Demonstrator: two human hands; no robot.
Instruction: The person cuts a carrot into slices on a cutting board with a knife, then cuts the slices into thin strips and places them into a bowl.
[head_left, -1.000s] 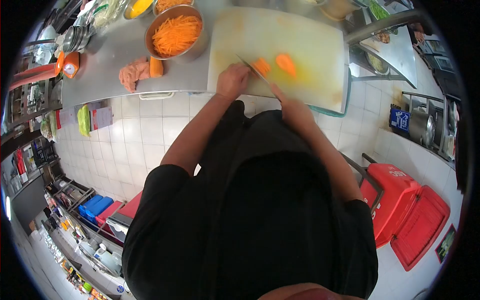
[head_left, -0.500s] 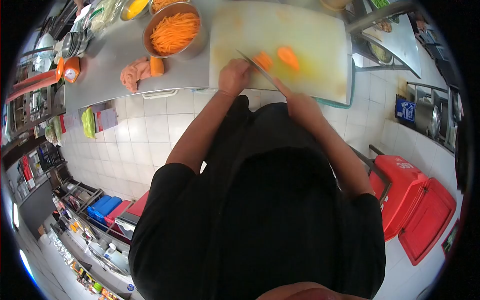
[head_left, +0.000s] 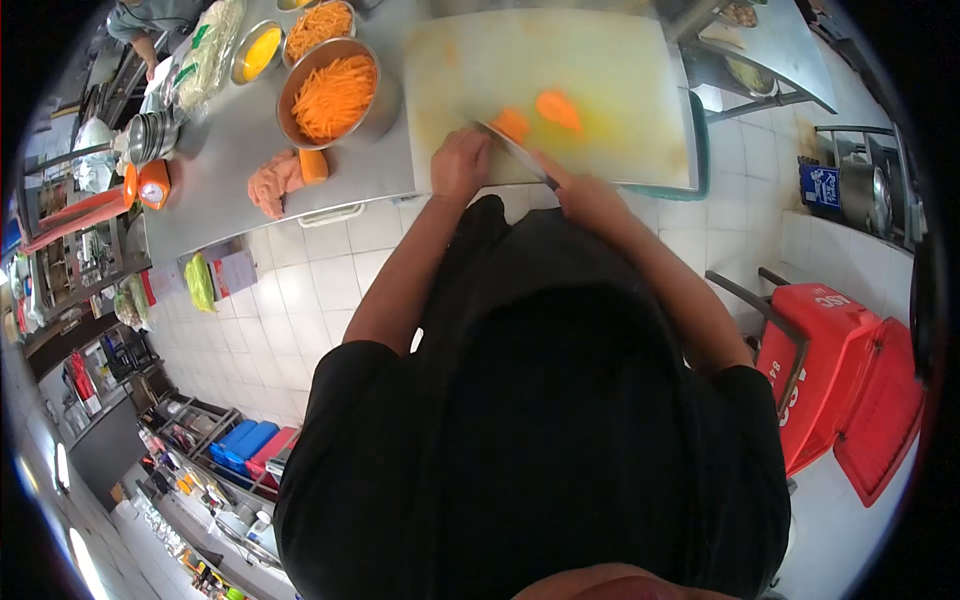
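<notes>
My right hand grips the handle of a knife, whose blade slants over the near part of the white cutting board. Curled beside the blade on its left is my left hand; its fingers are bent, and whatever lies under them is hidden. Just past the blade sits a small heap of cut carrot, slightly blurred. A larger carrot piece lies on the board to the right of that heap.
Left of the board stands a metal bowl of carrot shreds, with a second shred-filled bowl behind. A crumpled pink cloth touches a carrot chunk. An orange scale stands farther left. Another person is at the far left.
The whole view has shifted a little, so the surroundings sit differently. The knife's angle is slightly changed beside my left hand, and my right hand still holds it. The carrot pieces stay on the board.
</notes>
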